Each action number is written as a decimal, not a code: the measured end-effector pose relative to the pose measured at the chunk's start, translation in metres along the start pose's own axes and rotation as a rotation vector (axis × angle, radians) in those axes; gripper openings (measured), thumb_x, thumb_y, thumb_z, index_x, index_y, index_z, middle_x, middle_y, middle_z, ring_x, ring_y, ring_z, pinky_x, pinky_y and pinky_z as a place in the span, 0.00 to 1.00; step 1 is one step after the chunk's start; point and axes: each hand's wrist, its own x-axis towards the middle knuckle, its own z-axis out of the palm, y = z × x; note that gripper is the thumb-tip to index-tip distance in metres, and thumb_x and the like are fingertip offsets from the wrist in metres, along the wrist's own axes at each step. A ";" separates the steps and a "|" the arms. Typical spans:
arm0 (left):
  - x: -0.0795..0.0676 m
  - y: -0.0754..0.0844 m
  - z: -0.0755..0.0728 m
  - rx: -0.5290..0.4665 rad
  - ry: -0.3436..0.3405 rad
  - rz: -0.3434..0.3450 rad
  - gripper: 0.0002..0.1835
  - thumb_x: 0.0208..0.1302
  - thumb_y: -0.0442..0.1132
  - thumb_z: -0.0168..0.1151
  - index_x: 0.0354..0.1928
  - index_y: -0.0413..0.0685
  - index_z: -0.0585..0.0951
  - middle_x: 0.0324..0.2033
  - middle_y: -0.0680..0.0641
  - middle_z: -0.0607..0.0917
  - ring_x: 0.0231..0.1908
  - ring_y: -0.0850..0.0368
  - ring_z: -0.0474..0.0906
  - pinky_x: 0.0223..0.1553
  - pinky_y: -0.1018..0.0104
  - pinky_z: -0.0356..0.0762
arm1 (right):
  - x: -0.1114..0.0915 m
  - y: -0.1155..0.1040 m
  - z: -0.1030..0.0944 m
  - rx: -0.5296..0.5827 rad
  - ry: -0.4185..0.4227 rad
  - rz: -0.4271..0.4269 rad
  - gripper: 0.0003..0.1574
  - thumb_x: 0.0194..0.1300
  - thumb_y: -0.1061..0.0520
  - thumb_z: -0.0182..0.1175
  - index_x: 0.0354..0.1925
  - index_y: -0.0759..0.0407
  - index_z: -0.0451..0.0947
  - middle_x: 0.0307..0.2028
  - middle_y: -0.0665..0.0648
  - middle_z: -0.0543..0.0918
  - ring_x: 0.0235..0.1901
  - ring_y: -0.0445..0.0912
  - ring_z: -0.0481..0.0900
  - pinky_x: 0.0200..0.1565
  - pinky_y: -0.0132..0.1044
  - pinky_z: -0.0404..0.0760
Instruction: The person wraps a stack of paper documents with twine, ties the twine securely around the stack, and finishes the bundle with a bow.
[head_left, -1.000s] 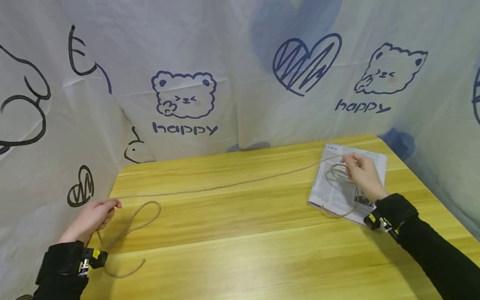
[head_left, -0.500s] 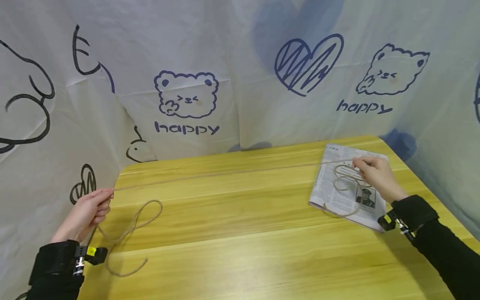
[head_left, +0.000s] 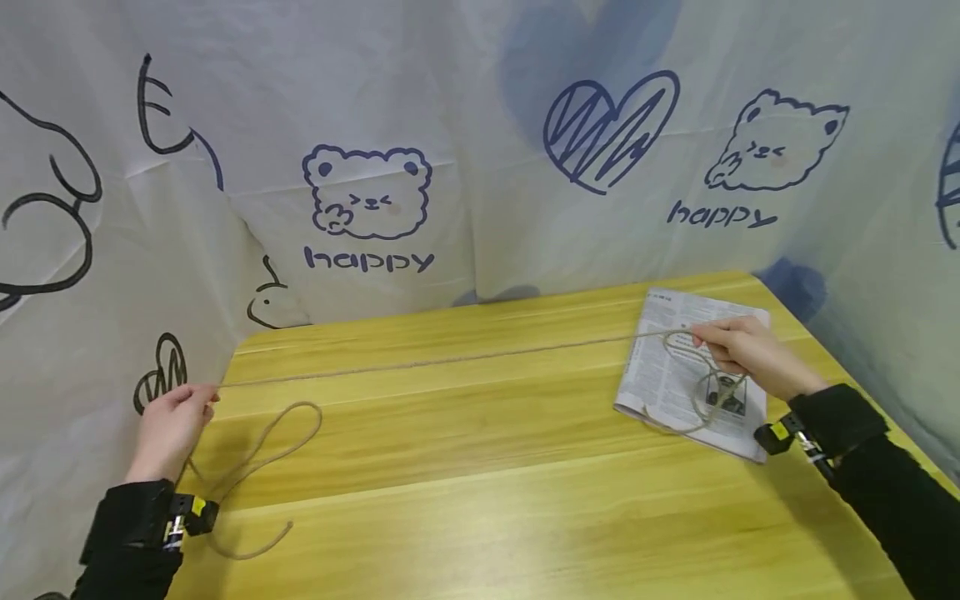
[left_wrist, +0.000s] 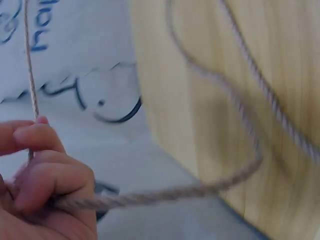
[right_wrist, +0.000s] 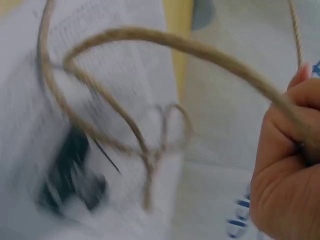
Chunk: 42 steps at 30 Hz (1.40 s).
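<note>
A thin tan rope [head_left: 450, 359] stretches nearly straight across the table, raised between my two hands. My left hand [head_left: 171, 425] grips it at the table's left edge, fingers curled round it in the left wrist view. From that hand the slack tail [head_left: 258, 454] drops in a loop and a curve onto the wood. At the right, my right hand [head_left: 753, 354] pinches the rope above a folded newspaper [head_left: 652, 375]. Loose coils of rope [right_wrist: 135, 35] hang from this hand over the newspaper in the right wrist view.
The yellow wood-grain table [head_left: 480, 517] has a left, a back and a right edge in view. White cloth [head_left: 495, 150] with drawn bears, hearts and lettering hangs behind and at both sides, close to my left hand.
Over the last second my right hand moved a little right and lower, its coils shifting over the newspaper. My left hand shifted slightly left, and the sagging rope drew straighter.
</note>
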 end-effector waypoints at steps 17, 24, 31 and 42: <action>0.008 0.002 0.070 0.221 0.015 0.278 0.21 0.73 0.41 0.44 0.57 0.31 0.70 0.52 0.26 0.69 0.51 0.28 0.63 0.46 0.38 0.62 | 0.033 0.019 0.050 -0.461 0.293 -0.040 0.36 0.74 0.47 0.44 0.66 0.70 0.53 0.51 0.70 0.67 0.48 0.60 0.68 0.45 0.59 0.69; -0.010 0.003 0.076 0.460 -0.161 0.462 0.13 0.62 0.35 0.58 0.48 0.36 0.78 0.43 0.36 0.78 0.43 0.37 0.75 0.43 0.44 0.72 | 0.010 0.020 0.063 -0.752 0.357 -0.388 0.14 0.67 0.61 0.53 0.50 0.66 0.72 0.45 0.65 0.69 0.47 0.59 0.67 0.50 0.53 0.65; -0.020 -0.006 0.084 0.562 -0.326 0.448 0.19 0.54 0.29 0.62 0.50 0.36 0.76 0.41 0.40 0.80 0.44 0.40 0.77 0.44 0.47 0.74 | -0.006 0.035 0.061 -0.909 -0.005 -0.214 0.18 0.57 0.56 0.66 0.45 0.60 0.75 0.37 0.56 0.76 0.34 0.49 0.73 0.37 0.43 0.72; -0.030 -0.007 0.076 0.523 -0.486 0.525 0.17 0.40 0.19 0.56 0.21 0.53 0.77 0.20 0.57 0.76 0.24 0.61 0.69 0.28 0.62 0.71 | -0.015 0.040 0.056 -0.680 -0.334 -0.195 0.11 0.54 0.69 0.61 0.33 0.55 0.74 0.25 0.50 0.75 0.24 0.38 0.68 0.27 0.33 0.70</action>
